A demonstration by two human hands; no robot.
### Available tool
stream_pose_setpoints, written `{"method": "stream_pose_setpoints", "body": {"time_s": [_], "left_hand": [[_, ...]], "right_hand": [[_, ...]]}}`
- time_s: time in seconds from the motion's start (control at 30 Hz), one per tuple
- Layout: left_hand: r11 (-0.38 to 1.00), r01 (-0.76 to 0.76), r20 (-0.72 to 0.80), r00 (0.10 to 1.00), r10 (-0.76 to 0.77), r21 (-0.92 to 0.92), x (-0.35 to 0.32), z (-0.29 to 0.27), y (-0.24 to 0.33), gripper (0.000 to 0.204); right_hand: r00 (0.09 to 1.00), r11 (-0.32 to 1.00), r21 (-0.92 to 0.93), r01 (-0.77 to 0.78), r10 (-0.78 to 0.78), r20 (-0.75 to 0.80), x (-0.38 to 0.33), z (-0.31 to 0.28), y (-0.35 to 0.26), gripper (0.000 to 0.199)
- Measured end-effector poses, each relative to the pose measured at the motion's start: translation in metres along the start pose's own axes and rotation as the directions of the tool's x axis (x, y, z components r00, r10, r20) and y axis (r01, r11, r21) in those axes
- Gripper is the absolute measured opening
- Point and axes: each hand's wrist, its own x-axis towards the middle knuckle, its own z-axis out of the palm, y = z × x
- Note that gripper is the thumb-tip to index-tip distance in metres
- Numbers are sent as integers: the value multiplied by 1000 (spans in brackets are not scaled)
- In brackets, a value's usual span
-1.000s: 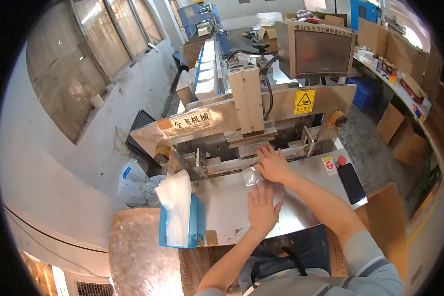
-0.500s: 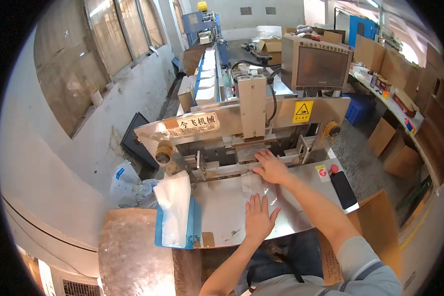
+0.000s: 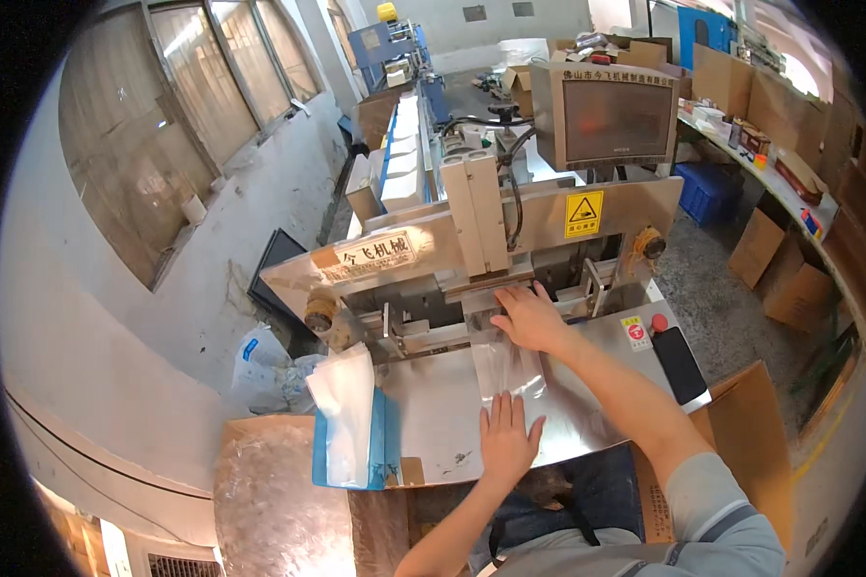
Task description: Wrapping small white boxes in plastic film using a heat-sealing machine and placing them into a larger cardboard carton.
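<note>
A clear plastic bag (image 3: 506, 367) lies flat on the metal worktable (image 3: 423, 409), its far end reaching in under the machine's sealing bar (image 3: 489, 282). My right hand (image 3: 532, 319) rests on the far part of the bag, fingers spread and lying flat close to the bar. Nearer to me, my left hand (image 3: 508, 444) lies palm down at the bag's near end, its fingers stretched out. Neither hand grips anything. Whether the bag's far edge sits inside the machine cannot be seen.
On the table's left stands a blue holder (image 3: 385, 438) with a stack of clear bags (image 3: 344, 413). A black phone (image 3: 678, 365) and a red button (image 3: 659, 323) are at the right. A screen (image 3: 618, 120) rises behind the machine; an open carton (image 3: 752, 423) stands at lower right.
The view has shifted slightly. My right hand has slid a little farther toward the sealing bar, and my left hand is slightly nearer to me. More of the bag shows between them.
</note>
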Motion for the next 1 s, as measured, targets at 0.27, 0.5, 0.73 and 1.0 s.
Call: {"method": "stream_pose_setpoints", "body": {"time_s": [0.27, 0.5, 0.73, 1.0], "left_hand": [[972, 134, -117, 980, -159, -194, -11, -21, 9, 64], [934, 203, -214, 938, -271, -295, -12, -25, 7, 77], [908, 214, -220, 926, -305, -360, -13, -23, 3, 75], [862, 264, -155, 920, -360, -433, -11, -23, 5, 74]], "right_hand": [[998, 999, 20, 25, -27, 55, 18, -8, 0, 58], [976, 997, -74, -12, 28, 214, 34, -16, -2, 54], [990, 931, 340, -135, 118, 71, -11, -18, 15, 57], [895, 453, 806, -381, 398, 200, -125, -17, -2, 65]]}}
